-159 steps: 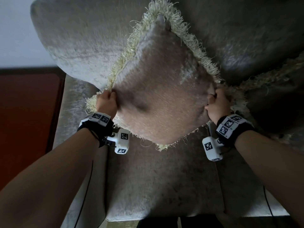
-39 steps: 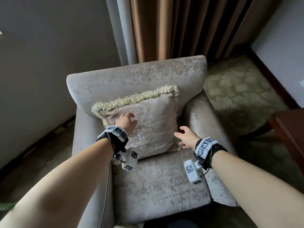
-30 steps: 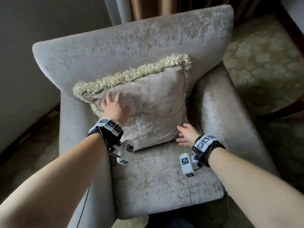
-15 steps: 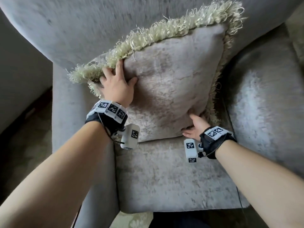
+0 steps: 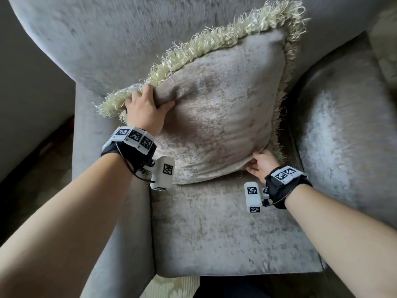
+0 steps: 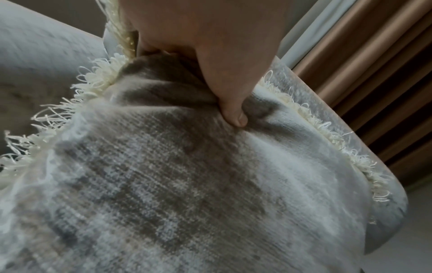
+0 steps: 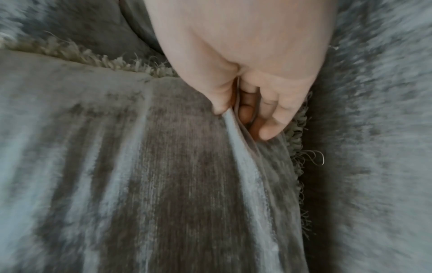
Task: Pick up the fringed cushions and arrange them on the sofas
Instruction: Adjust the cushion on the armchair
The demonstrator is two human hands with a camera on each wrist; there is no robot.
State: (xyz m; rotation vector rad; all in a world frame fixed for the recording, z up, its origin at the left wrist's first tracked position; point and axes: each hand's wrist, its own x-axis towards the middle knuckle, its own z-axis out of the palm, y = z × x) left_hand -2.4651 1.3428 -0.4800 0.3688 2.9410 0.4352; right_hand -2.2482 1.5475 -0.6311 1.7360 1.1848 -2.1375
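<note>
A taupe velvet cushion (image 5: 219,110) with a cream fringe (image 5: 214,37) leans against the backrest of a grey armchair (image 5: 107,33). My left hand (image 5: 146,104) grips its upper left corner, fingers curled over the edge and thumb pressed into the front face. The left wrist view shows that thumb (image 6: 231,114) dug into the cushion (image 6: 187,184). My right hand (image 5: 261,163) pinches the cushion's lower right corner just above the seat. In the right wrist view, its thumb and fingers (image 7: 268,118) squeeze a fold of the cushion (image 7: 140,166) fabric.
The armchair's seat (image 5: 225,233) lies in front of the cushion, with padded arms at left (image 5: 92,147) and right (image 5: 343,136). Patterned carpet (image 5: 32,179) lies beside the chair. Brown curtains (image 6: 374,64) hang behind the backrest.
My left hand went from lying flat on the cushion's face to gripping its upper left corner. My right hand closed on the lower right corner. The camera has moved closer.
</note>
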